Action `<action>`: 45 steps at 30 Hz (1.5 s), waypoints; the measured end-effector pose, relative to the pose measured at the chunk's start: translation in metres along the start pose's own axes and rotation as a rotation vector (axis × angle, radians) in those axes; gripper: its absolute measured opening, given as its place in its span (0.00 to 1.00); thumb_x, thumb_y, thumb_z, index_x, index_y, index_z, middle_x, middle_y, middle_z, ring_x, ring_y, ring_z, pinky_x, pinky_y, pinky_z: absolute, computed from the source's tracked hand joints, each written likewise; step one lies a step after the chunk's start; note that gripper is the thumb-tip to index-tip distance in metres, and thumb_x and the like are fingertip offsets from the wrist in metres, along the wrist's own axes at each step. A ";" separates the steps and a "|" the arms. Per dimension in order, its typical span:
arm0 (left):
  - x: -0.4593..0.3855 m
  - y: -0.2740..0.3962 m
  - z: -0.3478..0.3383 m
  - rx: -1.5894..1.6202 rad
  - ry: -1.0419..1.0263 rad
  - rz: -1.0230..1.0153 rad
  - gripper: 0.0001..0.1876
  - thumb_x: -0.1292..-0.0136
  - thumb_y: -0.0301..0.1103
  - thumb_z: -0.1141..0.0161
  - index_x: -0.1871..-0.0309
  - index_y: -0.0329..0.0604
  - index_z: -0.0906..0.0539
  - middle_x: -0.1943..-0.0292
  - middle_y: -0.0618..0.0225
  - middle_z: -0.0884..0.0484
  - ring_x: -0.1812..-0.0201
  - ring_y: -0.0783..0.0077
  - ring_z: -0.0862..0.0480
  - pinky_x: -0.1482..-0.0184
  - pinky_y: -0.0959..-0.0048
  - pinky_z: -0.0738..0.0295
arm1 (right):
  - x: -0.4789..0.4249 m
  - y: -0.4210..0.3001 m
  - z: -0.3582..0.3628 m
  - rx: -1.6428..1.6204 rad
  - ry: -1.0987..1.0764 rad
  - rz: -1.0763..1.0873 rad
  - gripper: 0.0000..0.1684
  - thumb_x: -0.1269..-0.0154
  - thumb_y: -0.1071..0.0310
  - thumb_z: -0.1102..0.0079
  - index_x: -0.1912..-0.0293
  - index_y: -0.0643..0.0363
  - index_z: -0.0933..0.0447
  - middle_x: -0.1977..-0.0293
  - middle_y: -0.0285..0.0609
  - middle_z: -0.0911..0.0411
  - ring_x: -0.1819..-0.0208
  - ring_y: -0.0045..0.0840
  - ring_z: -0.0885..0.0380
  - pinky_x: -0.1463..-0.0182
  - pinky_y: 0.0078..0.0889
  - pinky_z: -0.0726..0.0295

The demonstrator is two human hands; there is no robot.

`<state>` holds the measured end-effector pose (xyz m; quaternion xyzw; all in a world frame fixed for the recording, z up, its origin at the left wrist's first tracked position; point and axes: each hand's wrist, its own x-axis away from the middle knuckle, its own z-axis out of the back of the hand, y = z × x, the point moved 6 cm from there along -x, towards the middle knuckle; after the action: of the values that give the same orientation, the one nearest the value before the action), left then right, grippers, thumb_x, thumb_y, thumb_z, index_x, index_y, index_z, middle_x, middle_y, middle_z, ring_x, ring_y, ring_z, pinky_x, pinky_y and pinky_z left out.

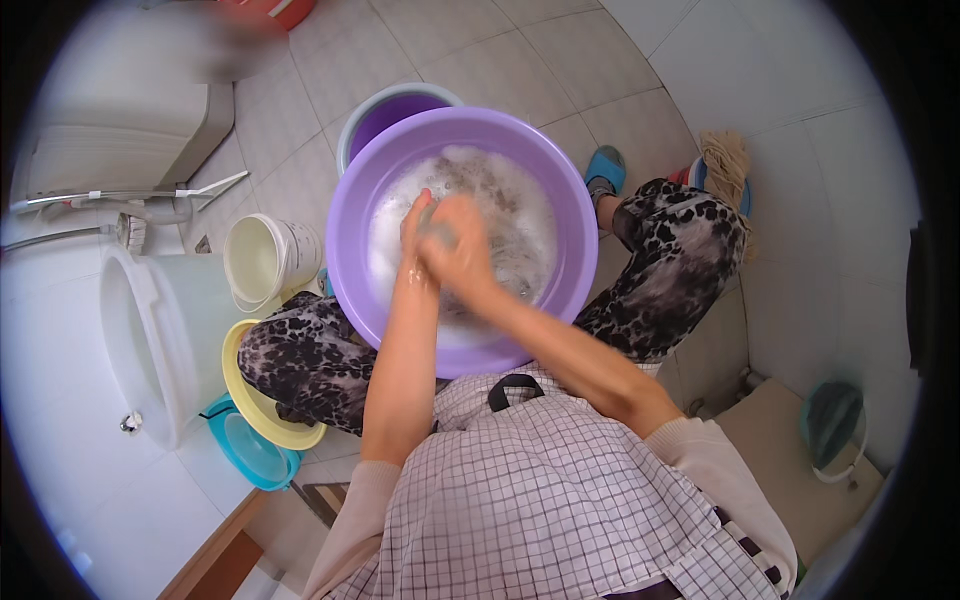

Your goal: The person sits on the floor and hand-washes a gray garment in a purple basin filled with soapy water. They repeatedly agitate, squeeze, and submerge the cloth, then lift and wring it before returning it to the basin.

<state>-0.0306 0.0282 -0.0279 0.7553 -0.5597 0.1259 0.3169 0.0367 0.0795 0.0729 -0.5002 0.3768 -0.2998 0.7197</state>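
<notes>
A large lilac plastic basin [577, 232] sits in front of me between my knees, full of soapy water with white foam [397, 191]. My left hand [412, 229] and my right hand [466, 244] are pressed together above the foam, left of the basin's middle. Between them is a small grey-green wet item [442, 232], perhaps cloth, blurred and mostly covered by the fingers. Suds cling to my left wrist. Greyish streaks show through the foam to the right of my hands; whether fabric lies under there, I cannot tell.
Behind the basin stands a second purple-lined tub [390, 101]. On the left are a white bucket [259, 259], a yellow basin [247, 390], a turquoise basin [259, 461] and a big translucent tub [187, 315]. A mop head [724, 165] hangs over a container at right.
</notes>
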 end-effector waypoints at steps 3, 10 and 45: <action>0.008 -0.001 0.000 -0.076 0.092 -0.028 0.15 0.39 0.43 0.47 0.59 0.41 0.25 0.66 0.66 0.23 0.65 0.70 0.24 0.62 0.71 0.28 | -0.002 0.025 -0.010 0.020 -0.121 0.037 0.16 0.57 0.63 0.41 0.66 0.61 0.26 0.65 0.51 0.27 0.54 0.43 0.31 0.52 0.41 0.33; 0.023 0.065 0.021 -1.278 0.619 -0.591 0.17 0.38 0.37 0.47 0.50 0.35 0.28 0.61 0.57 0.23 0.60 0.63 0.23 0.54 0.67 0.30 | -0.051 0.049 0.010 0.720 -0.326 0.144 0.13 0.49 0.60 0.42 0.65 0.58 0.24 0.66 0.46 0.26 0.62 0.38 0.26 0.57 0.41 0.31; 0.150 0.138 -0.121 -0.413 0.113 -0.666 0.13 0.44 0.30 0.53 0.58 0.35 0.25 0.66 0.62 0.21 0.68 0.69 0.22 0.66 0.73 0.26 | -0.017 -0.077 0.040 -0.444 -0.641 -0.375 0.21 0.41 0.69 0.49 0.48 0.65 0.33 0.52 0.46 0.28 0.50 0.28 0.31 0.45 0.28 0.35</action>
<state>-0.0874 -0.0353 0.1933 0.8079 -0.2793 -0.0577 0.5158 0.0574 0.0883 0.1580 -0.7706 0.0920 -0.1667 0.6083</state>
